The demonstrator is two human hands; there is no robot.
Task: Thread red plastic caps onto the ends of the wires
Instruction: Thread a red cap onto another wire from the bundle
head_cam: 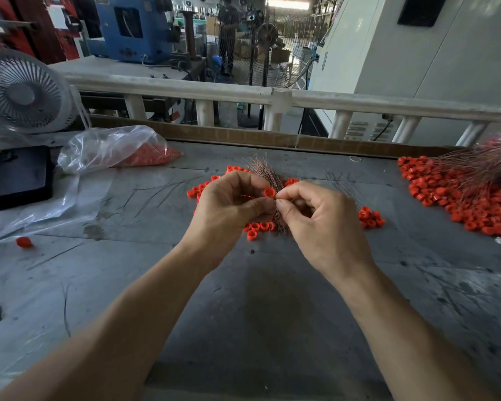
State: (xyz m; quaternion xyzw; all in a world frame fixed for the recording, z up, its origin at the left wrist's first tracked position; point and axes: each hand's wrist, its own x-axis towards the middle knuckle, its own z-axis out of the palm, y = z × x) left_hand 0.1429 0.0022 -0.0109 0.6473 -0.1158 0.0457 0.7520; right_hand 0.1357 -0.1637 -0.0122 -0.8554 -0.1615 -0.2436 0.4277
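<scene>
Red cap (269,192) pinched between hands — left (229,202), right (315,218).

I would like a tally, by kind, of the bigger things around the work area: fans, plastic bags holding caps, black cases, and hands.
Fans: 2, a white desk fan and a standing fan
Plastic bag of caps: 1
Black case: 1
Hands: 2, left hand, right hand
Total: 6
</scene>
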